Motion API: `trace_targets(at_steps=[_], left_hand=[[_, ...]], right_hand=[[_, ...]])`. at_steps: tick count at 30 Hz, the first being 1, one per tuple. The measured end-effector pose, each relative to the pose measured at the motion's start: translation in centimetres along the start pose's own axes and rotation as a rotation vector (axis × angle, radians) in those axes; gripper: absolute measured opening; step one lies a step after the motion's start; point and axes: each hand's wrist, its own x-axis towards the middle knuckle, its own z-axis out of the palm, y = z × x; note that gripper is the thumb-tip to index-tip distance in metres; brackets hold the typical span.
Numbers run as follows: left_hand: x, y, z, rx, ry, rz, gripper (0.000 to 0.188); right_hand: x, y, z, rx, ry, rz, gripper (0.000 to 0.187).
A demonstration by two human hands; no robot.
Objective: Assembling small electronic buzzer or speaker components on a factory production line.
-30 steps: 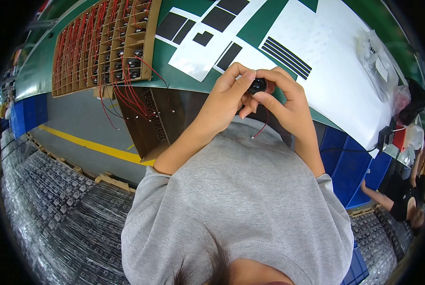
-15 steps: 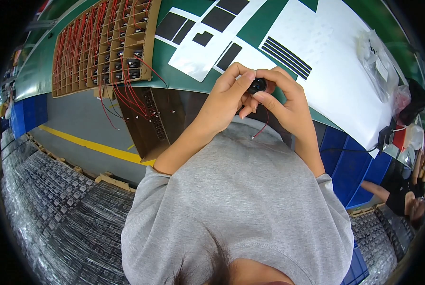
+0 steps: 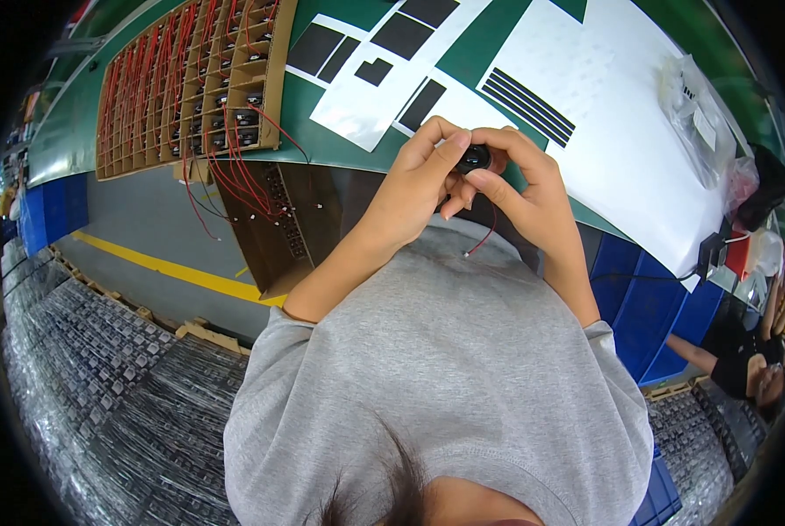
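Between my two hands, just past the table's near edge, is a small round black speaker (image 3: 473,159) with a glossy face. My left hand (image 3: 421,180) grips it from the left, thumb and fingers closed at its edge. My right hand (image 3: 533,188) pinches it from the other side, the index finger curled over the top and the thumb below. A thin dark red wire (image 3: 494,223) with a small white plug hangs from beneath my hands in front of the grey shirt. The fingers hide part of the speaker's rim and its underside.
A divided cardboard tray (image 3: 282,79) at the far left holds several black round parts with red wires, some dangling over the edge. White sheets (image 3: 349,114) with black pieces lie on the green table (image 3: 322,156). Below stands an open carton (image 3: 252,237). Another person (image 3: 743,364) is at right.
My hands stay nearly in place, with the speaker shifted very slightly between the fingers. The person at the far right has moved an arm a little.
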Motion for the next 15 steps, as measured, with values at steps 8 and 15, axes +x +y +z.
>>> trace_targets(at_steps=[8,15], left_hand=[[0.0,0.09,-0.03,-0.012,0.002,-0.007,0.023],[0.12,0.1,-0.04,0.006,-0.003,-0.011,0.024]], right_hand=[[0.1,-0.08,-0.09,0.013,-0.013,0.012,0.027],[0.05,0.06,-0.21,0.01,-0.027,0.032,0.028]])
